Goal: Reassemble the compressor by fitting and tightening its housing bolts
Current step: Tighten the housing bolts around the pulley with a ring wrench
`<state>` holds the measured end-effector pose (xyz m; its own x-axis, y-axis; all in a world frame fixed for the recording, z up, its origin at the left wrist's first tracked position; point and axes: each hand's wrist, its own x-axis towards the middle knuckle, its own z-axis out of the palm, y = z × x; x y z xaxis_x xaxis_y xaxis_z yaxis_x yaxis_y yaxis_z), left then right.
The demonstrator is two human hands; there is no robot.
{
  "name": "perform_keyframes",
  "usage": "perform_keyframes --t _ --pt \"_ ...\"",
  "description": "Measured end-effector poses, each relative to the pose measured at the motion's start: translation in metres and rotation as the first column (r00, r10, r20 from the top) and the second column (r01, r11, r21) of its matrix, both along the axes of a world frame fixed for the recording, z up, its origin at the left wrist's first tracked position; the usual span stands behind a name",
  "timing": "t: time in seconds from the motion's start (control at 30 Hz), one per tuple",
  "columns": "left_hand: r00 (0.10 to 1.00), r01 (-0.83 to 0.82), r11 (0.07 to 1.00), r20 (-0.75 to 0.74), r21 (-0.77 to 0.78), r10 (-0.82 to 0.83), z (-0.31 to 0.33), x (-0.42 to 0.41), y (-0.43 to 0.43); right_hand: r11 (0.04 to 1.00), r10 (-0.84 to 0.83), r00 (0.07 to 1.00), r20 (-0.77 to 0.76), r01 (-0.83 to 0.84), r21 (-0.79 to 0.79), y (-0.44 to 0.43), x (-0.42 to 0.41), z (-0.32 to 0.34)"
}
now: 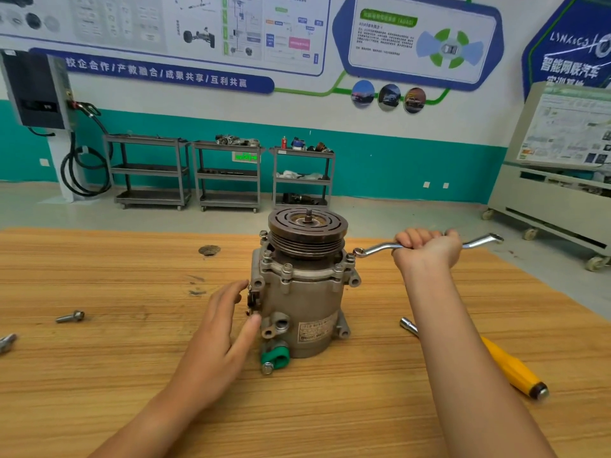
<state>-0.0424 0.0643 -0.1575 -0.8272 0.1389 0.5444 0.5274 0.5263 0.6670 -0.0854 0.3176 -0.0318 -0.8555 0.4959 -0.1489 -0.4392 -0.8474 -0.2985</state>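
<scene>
The compressor [299,292] stands upright in the middle of the table [132,391]. My right hand [426,249] is closed in a fist around the wrench [377,248]; its ring seems to sit on the right bolt [350,257], but I cannot see this well. My left hand [221,325] lies flat and open against the left side and holds nothing. If I pull hard, the ring may slip or the compressor may tip. The table is wood. Carts [228,175] stand far, by the wall.

Compressor [299,292] upright mid bench [330,408], two loose bolts [70,316] far to its left, socket driver [509,366] on its right, three shelf carts [228,173] behind by the wall [396,153].
</scene>
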Motion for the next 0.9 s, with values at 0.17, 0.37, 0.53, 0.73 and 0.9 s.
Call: perform_keyframes --t 0.17,0.37,0.53,0.73,0.9 --pt "0.996 0.017 1.0 0.09 -0.027 -0.014 -0.007 -0.003 0.003 0.999 0.034 0.999 0.007 -0.034 -0.013 0.0 -0.003 0.0" --pt "0.973 0.012 0.999 0.23 -0.032 -0.004 -0.012 -0.005 0.003 0.991 -0.013 0.999 0.045 0.007 0.133 -0.009 -0.006 0.003" --pt "0.966 0.01 1.0 0.26 -0.008 -0.007 -0.011 -0.003 0.005 0.943 -0.196 0.978 0.076 0.167 0.287 -0.017 0.004 -0.004" --pt "0.969 -0.008 1.0 0.247 -0.024 0.014 -0.014 -0.005 0.006 0.837 -0.332 0.943 0.008 0.291 0.464 -0.041 0.041 -0.017" --pt "0.97 -0.018 0.998 0.241 -0.057 0.031 -0.015 -0.006 0.006 0.722 -0.324 0.945 -0.034 0.271 0.637 -0.077 0.075 -0.034"
